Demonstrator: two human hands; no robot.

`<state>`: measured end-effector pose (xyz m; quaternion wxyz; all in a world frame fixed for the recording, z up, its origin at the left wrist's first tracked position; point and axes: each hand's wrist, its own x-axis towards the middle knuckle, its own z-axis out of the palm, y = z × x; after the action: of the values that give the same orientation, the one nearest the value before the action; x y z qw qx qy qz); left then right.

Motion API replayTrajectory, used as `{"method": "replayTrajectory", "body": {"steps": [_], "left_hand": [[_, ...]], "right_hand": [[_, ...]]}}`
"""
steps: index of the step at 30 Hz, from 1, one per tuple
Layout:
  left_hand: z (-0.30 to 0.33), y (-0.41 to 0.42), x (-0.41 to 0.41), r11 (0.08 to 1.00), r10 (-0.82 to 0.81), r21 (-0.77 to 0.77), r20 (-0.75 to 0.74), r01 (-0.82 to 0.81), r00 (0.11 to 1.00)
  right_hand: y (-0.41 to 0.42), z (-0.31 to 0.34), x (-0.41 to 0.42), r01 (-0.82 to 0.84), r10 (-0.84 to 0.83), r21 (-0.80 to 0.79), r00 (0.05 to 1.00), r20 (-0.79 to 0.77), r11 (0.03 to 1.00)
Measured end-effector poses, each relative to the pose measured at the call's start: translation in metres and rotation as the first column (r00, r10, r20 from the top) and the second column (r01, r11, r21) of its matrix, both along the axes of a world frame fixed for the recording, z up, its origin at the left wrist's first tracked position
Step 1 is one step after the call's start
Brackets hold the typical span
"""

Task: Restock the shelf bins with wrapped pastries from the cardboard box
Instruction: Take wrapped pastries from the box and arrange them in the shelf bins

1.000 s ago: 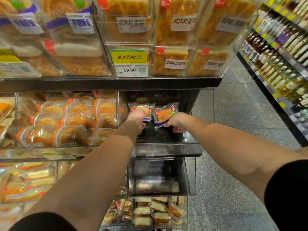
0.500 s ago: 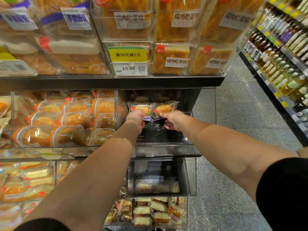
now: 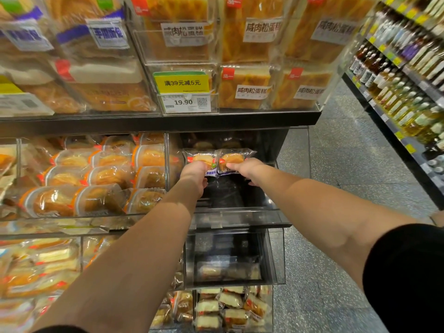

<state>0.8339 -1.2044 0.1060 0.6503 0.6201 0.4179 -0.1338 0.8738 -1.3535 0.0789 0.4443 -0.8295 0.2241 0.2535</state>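
Speckled grey floor (image 3: pixel 336 164) along a shop aisle, bottle shelves (image 3: pixel 403 75) at right. Above, bagged cakes labelled 咸肉松蛋糕 (image 3: pixel 252 91), yellow tag 满39元减5元 (image 3: pixel 181 82) over price card 19.90 (image 3: pixel 183 102) at the top shelf's front edge. In the clear middle bin (image 3: pixel 240 212), near its back: left hand (image 3: pixel 195 173) gripping one wrapped pastry (image 3: pixel 200 159), right hand (image 3: pixel 242 169) pinching another wrapped pastry (image 3: pixel 231 158), touching side by side. Purple wrapper print blurred, perhaps 手撕面包.

Lighting was bright and even overhead; glare marked wrappers at 11 o'clock; edges were blurred and bowed.
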Motion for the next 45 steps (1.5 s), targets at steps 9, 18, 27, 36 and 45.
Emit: {"method": "replayTrajectory", "body": {"steps": [9, 18, 27, 36, 45], "left_hand": [[0.018, -0.002, -0.010, 0.983, -0.183, 0.047, 0.062, 0.180, 0.981], [0.078, 0.016, -0.063, 0.941, -0.336, 0.113, 0.219, 0.318, 0.916], [0.132, 0.155, -0.218, 0.668, -0.582, 0.645, 0.143, 0.370, 0.801], [0.096, 0.390, -0.462, 0.412, -0.372, 0.842, -0.194, 0.349, 0.908], [0.026, 0.550, -0.660, 0.483, -0.113, 0.795, -0.359, 0.367, 0.927]], "right_hand": [[-0.015, 0.026, -0.009, -0.039, 0.036, -0.051, 0.998, -0.058, 0.998], [-0.017, 0.095, -0.068, -0.187, 0.210, -0.144, 0.963, 0.169, 0.972], [0.103, 0.158, -0.196, -0.416, 0.616, -0.496, 0.702, 0.358, 0.762], [0.340, 0.107, -0.362, -0.675, 0.920, -0.625, 0.296, 0.257, 0.392], [0.540, 0.048, -0.501, -0.812, 0.988, -0.580, -0.135, 0.078, -0.065]]}}
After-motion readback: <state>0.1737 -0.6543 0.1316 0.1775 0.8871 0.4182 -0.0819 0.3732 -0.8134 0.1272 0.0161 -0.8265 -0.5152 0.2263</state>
